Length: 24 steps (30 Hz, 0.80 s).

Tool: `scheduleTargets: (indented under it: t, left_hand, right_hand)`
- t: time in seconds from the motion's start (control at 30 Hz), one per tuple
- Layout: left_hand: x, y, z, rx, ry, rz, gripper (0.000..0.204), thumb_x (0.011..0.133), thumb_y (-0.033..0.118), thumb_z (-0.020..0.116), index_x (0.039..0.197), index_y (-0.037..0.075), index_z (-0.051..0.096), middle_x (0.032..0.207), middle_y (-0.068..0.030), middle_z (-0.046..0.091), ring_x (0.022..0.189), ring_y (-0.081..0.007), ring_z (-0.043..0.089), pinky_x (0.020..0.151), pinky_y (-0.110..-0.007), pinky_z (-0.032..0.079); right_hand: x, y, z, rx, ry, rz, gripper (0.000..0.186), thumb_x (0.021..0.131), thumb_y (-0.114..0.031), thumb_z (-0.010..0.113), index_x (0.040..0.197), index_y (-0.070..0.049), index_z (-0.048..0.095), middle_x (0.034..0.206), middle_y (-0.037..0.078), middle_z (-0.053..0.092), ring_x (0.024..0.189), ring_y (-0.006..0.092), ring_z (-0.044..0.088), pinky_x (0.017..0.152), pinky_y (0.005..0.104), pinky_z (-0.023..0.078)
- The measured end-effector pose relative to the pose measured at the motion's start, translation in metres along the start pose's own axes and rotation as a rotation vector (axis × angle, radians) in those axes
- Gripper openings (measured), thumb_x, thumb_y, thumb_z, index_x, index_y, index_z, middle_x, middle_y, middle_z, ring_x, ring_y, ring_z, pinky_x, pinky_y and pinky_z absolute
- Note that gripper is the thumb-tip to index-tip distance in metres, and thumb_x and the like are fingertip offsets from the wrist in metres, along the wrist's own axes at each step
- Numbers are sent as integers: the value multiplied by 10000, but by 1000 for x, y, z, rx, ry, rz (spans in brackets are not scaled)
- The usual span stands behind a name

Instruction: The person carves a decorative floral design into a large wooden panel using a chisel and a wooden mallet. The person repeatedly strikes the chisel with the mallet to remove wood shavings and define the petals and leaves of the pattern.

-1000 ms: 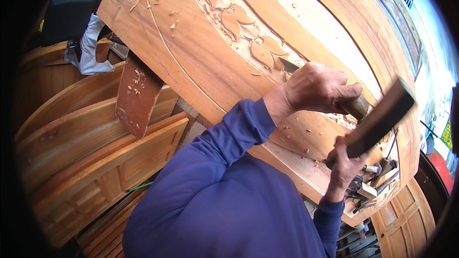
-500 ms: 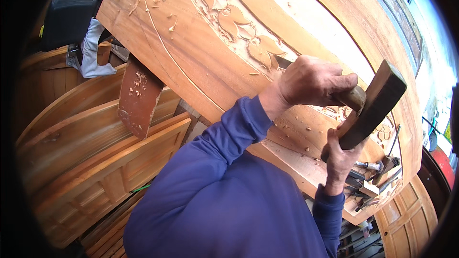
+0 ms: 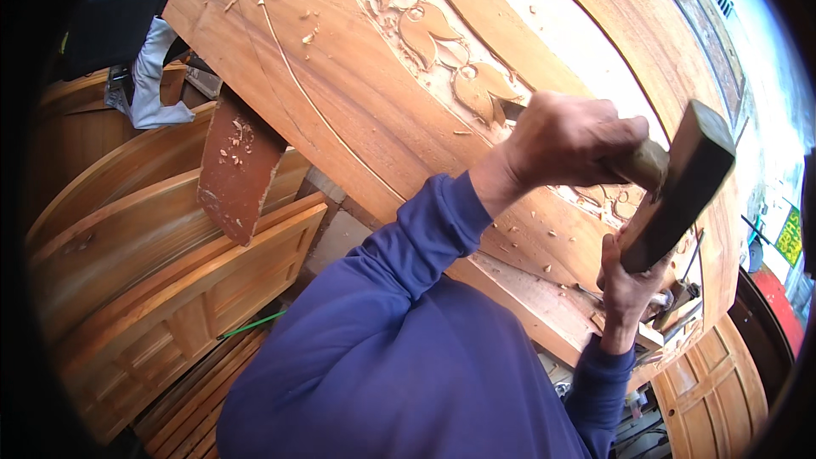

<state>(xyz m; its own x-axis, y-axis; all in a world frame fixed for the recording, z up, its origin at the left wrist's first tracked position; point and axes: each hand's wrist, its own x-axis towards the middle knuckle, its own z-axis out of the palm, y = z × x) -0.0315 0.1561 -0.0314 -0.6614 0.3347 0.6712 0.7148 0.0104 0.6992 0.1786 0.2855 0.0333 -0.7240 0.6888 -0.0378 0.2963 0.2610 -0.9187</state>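
Note:
My left hand (image 3: 578,138) is wrapped round a chisel, its wooden handle (image 3: 650,166) sticking out to the right of the fist. The chisel's dark blade (image 3: 512,110) reaches the edge of a carved flower (image 3: 482,91) on a large wooden panel (image 3: 382,132). My right hand (image 3: 627,285) grips a wooden mallet (image 3: 680,191). The mallet's block-shaped head is at the butt of the chisel handle; whether they touch I cannot tell. Its grip is mostly hidden by my fingers.
Wood shavings (image 3: 310,36) lie scattered over the panel. Several tools (image 3: 671,310) rest beyond my right hand. Panelled doors (image 3: 212,314) lean below left, beside a reddish-brown board (image 3: 242,166). A black padded seat (image 3: 115,21) and a white cloth (image 3: 153,85) are at the upper left.
The view has shifted slightly. Both hands, with chisel and mallet, appear a little farther right, much as the carving does. The mallet still sits by the chisel's handle end.

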Motion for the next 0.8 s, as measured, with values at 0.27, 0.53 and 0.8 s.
scheduleTargets:
  t: [0.27, 0.53, 0.8]
  left_hand:
    - [10, -5, 0, -6, 93, -97, 551, 666, 249, 966, 1143, 100, 733, 923, -99, 763, 772, -275, 765, 669, -365, 635]
    - [21, -19, 5, -32, 396, -217, 416, 733, 202, 938, 1073, 65, 741, 886, -108, 750, 756, -222, 752, 680, -352, 619]
    - [52, -21, -170, 128, 267, -150, 235, 877, 101, 854, 1092, 63, 766, 930, -22, 792, 768, -102, 742, 674, -248, 619]
  right_hand:
    - [45, -27, 9, -122, -133, -30, 636, 825, 81, 739, 1409, -29, 513, 939, 37, 644, 798, 124, 608, 742, 278, 519]
    - [72, -47, 19, -237, -221, 55, 870, 849, -27, 758, 1622, -138, 374, 1180, 98, 667, 963, 180, 669, 841, 325, 551]
    - [-2, -22, -9, -51, -131, 246, 521, 836, -12, 822, 1288, -18, 563, 941, 21, 643, 790, 114, 633, 731, 276, 534]
